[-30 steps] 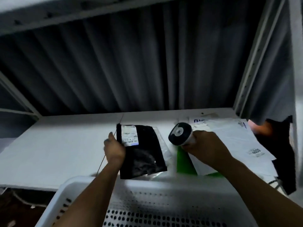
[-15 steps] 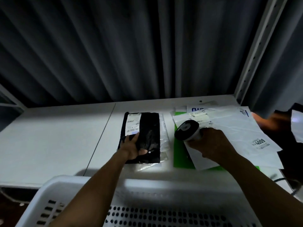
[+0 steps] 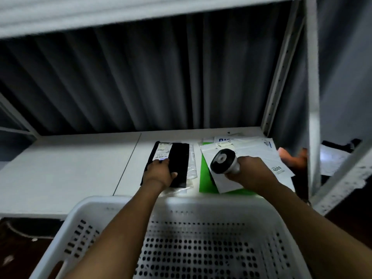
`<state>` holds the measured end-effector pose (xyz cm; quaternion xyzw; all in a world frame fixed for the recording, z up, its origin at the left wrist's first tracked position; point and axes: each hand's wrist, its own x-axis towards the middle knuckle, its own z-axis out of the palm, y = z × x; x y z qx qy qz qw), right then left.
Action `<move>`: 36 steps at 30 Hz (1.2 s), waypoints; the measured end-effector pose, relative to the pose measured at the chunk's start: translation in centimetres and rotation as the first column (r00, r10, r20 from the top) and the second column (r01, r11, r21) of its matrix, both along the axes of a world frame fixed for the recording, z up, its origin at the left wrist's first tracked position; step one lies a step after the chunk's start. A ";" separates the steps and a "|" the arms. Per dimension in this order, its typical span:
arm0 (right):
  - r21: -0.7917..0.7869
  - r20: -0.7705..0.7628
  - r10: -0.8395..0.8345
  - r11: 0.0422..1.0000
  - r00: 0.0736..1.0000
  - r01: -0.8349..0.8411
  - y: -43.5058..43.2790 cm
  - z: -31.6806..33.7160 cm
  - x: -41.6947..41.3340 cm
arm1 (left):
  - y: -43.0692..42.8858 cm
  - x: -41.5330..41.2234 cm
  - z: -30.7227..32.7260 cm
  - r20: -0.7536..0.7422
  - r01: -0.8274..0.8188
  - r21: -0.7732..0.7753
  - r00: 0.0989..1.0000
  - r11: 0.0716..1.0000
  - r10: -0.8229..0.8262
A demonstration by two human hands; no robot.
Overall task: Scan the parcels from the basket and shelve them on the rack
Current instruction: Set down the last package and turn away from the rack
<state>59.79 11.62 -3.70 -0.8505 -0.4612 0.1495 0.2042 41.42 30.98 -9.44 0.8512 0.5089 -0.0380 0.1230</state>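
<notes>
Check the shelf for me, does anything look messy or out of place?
Only mildly: the white mailers on the right lie fanned askew over a green parcel. The black parcel under the left hand lies flat.

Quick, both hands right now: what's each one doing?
Left hand: open, fingers flat on the black parcel.
Right hand: closed around the scanner.

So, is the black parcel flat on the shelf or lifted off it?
Flat: the parcel lies label-up on the shelf, the left hand resting on its near end; the right hand grips the scanner.
</notes>
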 end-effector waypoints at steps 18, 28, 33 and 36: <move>0.063 0.203 -0.161 0.986 0.966 0.152 -25.2 17.0 -7.9 | -24.6 -7.5 17.9 -0.013 0.208 0.228 0.977 0.951 -0.211; 0.169 0.131 -0.383 0.917 0.914 0.360 -41.3 26.8 -7.9 | -38.3 -3.3 29.3 0.074 0.400 0.354 0.889 0.845 -0.452; 0.285 -0.072 -0.491 0.824 0.868 0.489 -47.6 29.9 -5.5 | -43.8 1.2 32.6 0.111 0.513 0.413 0.792 0.753 -0.600; 0.319 -0.083 -0.514 0.798 0.854 0.512 -50.9 31.6 -4.6 | -46.4 3.7 33.3 0.088 0.568 0.441 0.743 0.694 -0.664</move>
